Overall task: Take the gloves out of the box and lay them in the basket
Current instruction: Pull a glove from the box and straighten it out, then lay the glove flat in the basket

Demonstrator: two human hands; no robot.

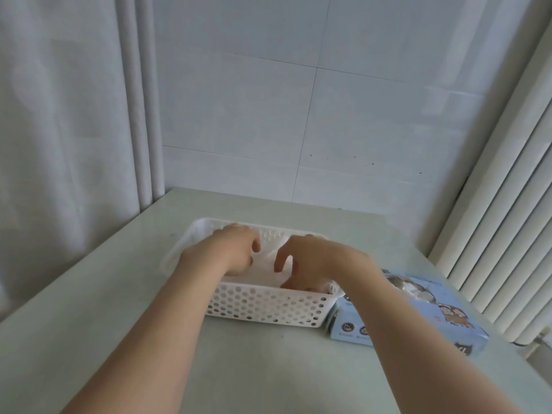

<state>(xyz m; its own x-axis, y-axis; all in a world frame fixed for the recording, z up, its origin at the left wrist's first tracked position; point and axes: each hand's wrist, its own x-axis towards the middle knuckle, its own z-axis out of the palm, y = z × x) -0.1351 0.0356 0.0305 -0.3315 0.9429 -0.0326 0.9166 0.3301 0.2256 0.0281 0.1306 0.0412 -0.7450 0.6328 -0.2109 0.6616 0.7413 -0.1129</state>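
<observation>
White perforated basket [263,306] at table [119,309] centre, long axis 9–3 | gloves [265,268] pale inside it, under both hands | left hand [236,252] and right hand [304,258] fingers curled down, grip unclear | box [418,312] touching basket at 3, nearer right hand, more gloves showing in its opening | open table toward 6.

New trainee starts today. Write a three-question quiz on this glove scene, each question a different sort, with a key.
1. True or false: both hands, left hand and right hand, are over the white basket.
2. The blue box lies on which side of the basket? A) left B) right C) behind
3. Fill in: the basket stands on the pale ____.

Key: 1 true; 2 B; 3 table
</observation>
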